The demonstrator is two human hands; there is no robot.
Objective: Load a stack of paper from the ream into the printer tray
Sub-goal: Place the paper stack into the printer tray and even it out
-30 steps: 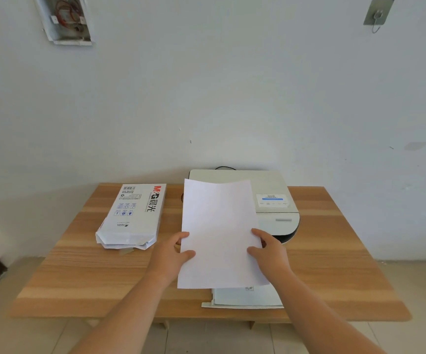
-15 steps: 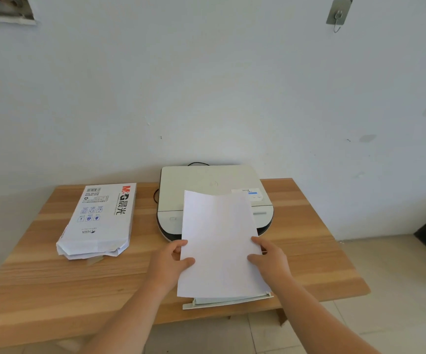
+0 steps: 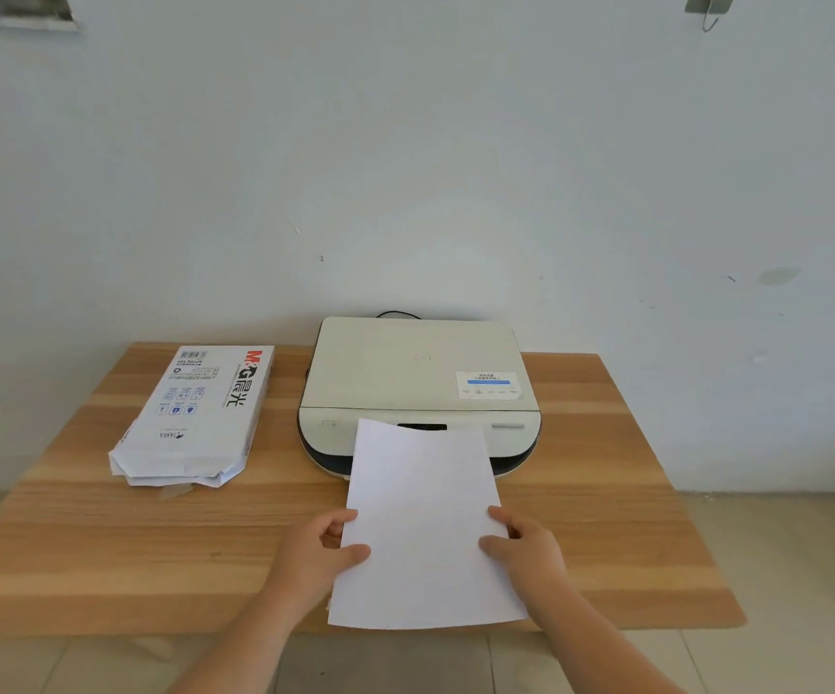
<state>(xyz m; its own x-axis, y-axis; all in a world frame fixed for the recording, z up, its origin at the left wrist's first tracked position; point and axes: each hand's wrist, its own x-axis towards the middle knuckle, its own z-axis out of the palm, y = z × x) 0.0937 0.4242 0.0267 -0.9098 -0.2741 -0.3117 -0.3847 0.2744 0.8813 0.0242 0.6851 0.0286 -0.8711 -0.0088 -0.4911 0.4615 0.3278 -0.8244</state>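
I hold a white stack of paper flat above the table's front edge, in front of the printer. My left hand grips its left edge and my right hand grips its right edge, thumbs on top. The cream printer sits at the back middle of the table, its dark front slot partly covered by the sheets. The pulled-out tray is hidden under the paper. The opened white paper ream lies to the printer's left, torn end toward me.
The wooden table stands against a white wall. A black cable runs behind the printer. Tiled floor shows at the right and below the front edge. A metal hook hangs high on the wall.
The paper has dropped lower and nearer to me, and it now hides the tray. The view has swung back to the left, so the printer sits more to the right.
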